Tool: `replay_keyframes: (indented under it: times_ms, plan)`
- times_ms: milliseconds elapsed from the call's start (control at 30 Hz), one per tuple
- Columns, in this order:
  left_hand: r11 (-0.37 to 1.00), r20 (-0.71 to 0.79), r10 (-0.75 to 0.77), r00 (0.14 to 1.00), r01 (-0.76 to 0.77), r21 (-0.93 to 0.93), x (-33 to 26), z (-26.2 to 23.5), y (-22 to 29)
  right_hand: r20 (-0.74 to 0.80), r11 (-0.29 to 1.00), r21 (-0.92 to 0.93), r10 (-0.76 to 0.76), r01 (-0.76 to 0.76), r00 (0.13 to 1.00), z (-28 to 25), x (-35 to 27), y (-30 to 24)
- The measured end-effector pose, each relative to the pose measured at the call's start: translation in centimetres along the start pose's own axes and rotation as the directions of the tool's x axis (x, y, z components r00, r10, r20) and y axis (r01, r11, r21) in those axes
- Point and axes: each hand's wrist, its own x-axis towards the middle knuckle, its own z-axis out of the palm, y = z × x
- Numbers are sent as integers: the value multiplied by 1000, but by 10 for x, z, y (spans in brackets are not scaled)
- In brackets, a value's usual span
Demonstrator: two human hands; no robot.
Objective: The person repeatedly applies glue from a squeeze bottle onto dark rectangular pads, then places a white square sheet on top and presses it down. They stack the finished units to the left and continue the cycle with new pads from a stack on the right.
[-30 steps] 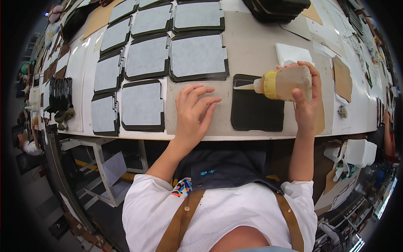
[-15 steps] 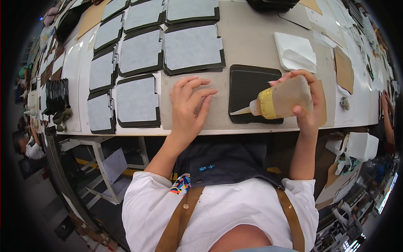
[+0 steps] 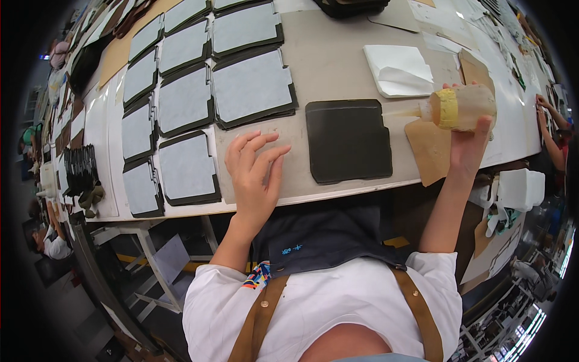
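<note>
My right hand (image 3: pixel 471 142) is wrapped round a translucent squeeze bottle (image 3: pixel 470 108) with yellow tape at its neck. The bottle lies on its side in the air, its thin nozzle pointing left toward the upper right edge of a black panel (image 3: pixel 348 142). That panel lies flat on the table in front of me, with a notch in its right edge. My left hand (image 3: pixel 256 166) hovers left of the panel, fingers apart and a little curled, holding nothing. Beside it, stacks of black pieces faced with light grey sheets (image 3: pixel 187 168) stand in rows.
A folded white sheet (image 3: pixel 398 71) lies beyond the panel. Brown card (image 3: pixel 429 151) sits under my right forearm's side of the table. A bundle of black strips (image 3: pixel 81 169) is at the far left. Another person's hands (image 3: pixel 543 111) show at the right edge.
My right hand has carried the bottle right, off the black panel to beyond its right edge. The view has shifted a little; my left hand stays open beside the panel.
</note>
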Motion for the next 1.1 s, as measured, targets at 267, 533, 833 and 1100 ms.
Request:
replay_keyframes:
  times_ms: [267,533,833,1100]
  plan:
    - [1000,28,-25,999,25,6,-11,4,6,85,964,-225,-125,142,988,-6,13,11]
    - [1000,39,-9,999,8,28,-11,5,7,128,969,-193,-131,155,983,-1,16,15]
    - [1000,26,-11,1000,10,25,-11,7,6,189,939,-262,-177,223,966,-7,14,11]
    - [999,31,-14,999,14,29,-10,6,7,220,936,-262,-179,235,959,-4,0,3]
